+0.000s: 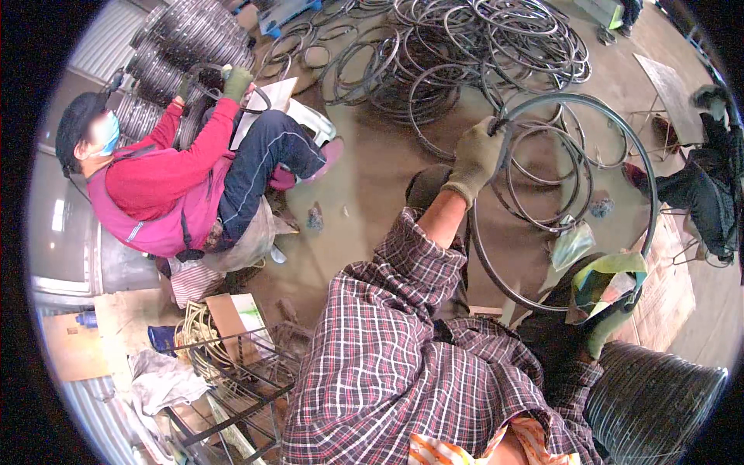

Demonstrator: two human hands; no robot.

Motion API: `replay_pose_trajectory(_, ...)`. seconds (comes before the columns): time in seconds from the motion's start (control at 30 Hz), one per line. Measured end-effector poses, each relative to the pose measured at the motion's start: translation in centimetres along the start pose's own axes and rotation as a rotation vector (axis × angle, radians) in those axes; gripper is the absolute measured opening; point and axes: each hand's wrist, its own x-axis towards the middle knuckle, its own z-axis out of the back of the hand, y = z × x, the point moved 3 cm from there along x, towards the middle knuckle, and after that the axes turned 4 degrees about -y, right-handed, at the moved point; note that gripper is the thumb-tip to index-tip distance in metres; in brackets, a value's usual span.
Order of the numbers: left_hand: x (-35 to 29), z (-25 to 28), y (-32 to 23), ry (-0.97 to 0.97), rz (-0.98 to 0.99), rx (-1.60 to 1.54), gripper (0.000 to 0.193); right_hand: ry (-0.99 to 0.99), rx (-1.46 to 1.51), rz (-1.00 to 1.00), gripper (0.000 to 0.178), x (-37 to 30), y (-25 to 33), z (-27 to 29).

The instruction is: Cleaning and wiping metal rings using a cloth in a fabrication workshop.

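A large, thin black hoop [652,186], which looks like a wheel rim, is held up in front of me. My left hand [474,159], in a pale work glove, is closed round its upper left side. At the hoop's lower right, a yellow-green and dark cloth [612,271] lies against the rim. My right hand [608,329], also gloved, is closed on this cloth at the hoop; the cloth partly hides its fingers.
Loose black hoops [496,46] lie heaped on the floor ahead. A stack of hoops [651,403] stands at my lower right. A co-worker in red [167,170] sits at left, handling a hoop. A wire rack [240,395] is at lower left; another person's legs [697,186] are at right.
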Motion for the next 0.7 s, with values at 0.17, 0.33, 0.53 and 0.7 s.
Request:
replay_pose_trajectory(0.17,0.0,0.0,0.1,-0.017,-0.056,0.011,0.026,-0.012,-0.009,-0.006,0.045,-0.3,0.1,1.3)
replay_pose_trajectory(0.33,-0.1,-0.2,0.1,-0.025,-0.055,0.059,0.025,-0.019,-0.012,-0.008,0.045,-0.2,0.2,2.2)
replay_pose_trajectory(0.53,0.1,-0.4,0.6,-0.011,-0.061,0.022,0.024,-0.03,-0.014,-0.008,0.045,0.1,0.5,3.7)
replay_pose_trajectory(0.7,0.1,-0.5,0.8,0.001,-0.063,-0.011,0.024,-0.048,-0.024,-0.007,0.045,0.5,0.8,5.3)
